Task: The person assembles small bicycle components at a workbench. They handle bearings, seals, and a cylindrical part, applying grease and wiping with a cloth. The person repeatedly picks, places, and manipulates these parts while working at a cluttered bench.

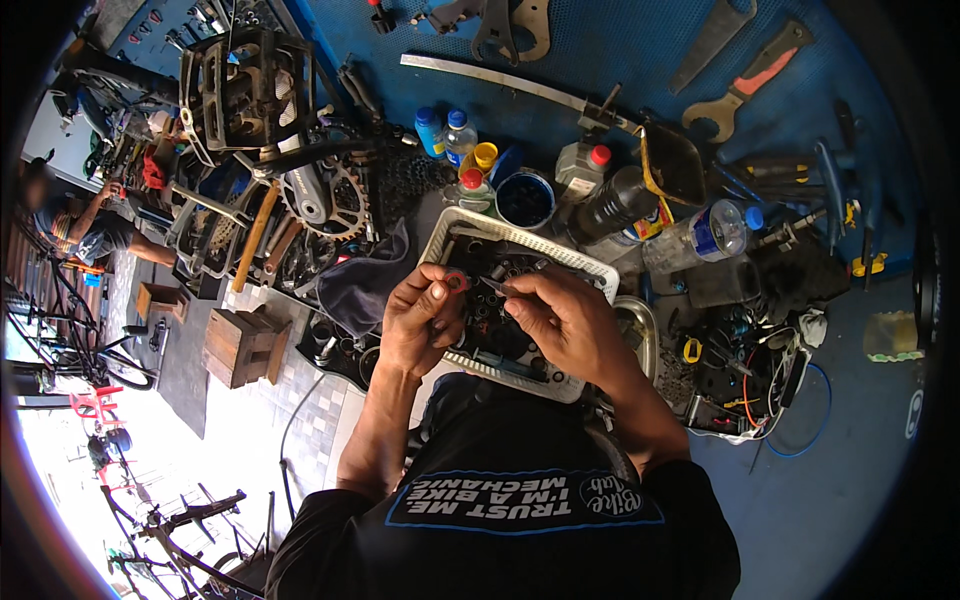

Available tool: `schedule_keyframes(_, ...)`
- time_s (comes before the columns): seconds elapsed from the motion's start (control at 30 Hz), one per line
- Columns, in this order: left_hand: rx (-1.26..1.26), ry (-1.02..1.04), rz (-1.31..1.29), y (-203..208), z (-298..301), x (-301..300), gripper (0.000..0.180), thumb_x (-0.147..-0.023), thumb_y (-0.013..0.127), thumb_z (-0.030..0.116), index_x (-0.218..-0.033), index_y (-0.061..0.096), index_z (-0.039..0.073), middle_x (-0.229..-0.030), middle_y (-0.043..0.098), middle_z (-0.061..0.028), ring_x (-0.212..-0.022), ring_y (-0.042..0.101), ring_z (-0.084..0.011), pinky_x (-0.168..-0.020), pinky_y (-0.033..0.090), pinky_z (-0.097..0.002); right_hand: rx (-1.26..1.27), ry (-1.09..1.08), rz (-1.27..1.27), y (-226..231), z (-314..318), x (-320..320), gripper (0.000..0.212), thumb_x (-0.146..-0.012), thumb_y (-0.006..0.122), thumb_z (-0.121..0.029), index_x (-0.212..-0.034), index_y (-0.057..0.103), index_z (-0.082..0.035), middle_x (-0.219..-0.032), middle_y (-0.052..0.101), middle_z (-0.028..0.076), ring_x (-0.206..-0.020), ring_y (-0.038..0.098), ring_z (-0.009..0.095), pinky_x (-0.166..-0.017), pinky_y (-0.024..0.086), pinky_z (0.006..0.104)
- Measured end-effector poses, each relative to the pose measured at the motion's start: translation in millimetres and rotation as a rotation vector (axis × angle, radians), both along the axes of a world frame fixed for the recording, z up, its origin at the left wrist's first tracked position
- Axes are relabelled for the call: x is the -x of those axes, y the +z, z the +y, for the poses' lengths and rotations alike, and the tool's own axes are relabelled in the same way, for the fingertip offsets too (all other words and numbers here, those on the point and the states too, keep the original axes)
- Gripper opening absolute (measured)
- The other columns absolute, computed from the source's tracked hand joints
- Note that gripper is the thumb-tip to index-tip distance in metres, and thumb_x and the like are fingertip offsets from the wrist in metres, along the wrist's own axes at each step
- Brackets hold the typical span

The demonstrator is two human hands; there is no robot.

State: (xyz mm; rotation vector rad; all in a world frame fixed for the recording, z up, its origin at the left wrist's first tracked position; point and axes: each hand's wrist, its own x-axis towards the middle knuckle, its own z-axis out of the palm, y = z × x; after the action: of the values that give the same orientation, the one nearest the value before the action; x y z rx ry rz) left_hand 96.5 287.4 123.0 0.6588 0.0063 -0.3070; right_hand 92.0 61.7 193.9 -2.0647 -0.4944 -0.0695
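Observation:
My left hand (pixel 412 318) pinches a small red ring (pixel 457 281) with a darker centre, possibly a bearing, between thumb and fingers. Close beside it, my right hand (pixel 562 318) grips a thin, pointed piece (pixel 494 286), its tip turned toward the ring. Whether the tip touches the ring is too small to tell. Both hands are over a white plastic basket (pixel 590 262) full of small dark rings, washers and other metal parts. My forearms and palms hide part of the basket's contents.
Behind the basket stand a dark blue tub (pixel 525 198), a red-capped bottle (pixel 583 170) and a clear bottle (pixel 715 235). A crankset (pixel 315 197) and a hammer (pixel 257 235) lie left, near a wooden stool (pixel 240 347). Another person (pixel 85 225) is far left.

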Motion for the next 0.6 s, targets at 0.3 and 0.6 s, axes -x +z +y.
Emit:
schedule_keyframes(0.3, -0.006, -0.006, -0.068, 0, 2, 1, 0.019, -0.101, 0.072, 0.02, -0.107, 0.062, 0.005, -0.104, 0.069, -0.0097, -0.059, 0.04, -0.0039, -0.042, 0.034, -0.0166, 0.087, 0.078, -0.069, 7, 7, 4, 0.032, -0.101, 0.071, -0.02, -0.132, 0.07, -0.012, -0.108, 0.078, 0.012, -0.088, 0.078, 0.029, -0.072, 0.06, 0.0362)
schedule_keyframes(0.6, 0.017, 0.01, -0.089, -1, 4, 3, 0.013, -0.1, 0.071, 0.01, -0.11, 0.066, 0.003, -0.101, 0.071, -0.0082, -0.058, 0.044, -0.004, -0.044, 0.034, -0.0189, 0.064, 0.109, 0.029, 22, 16, 0, 0.022, -0.103, 0.067, -0.016, -0.124, 0.069, -0.009, -0.102, 0.077, 0.011, -0.085, 0.077, 0.028, -0.07, 0.059, 0.0371)
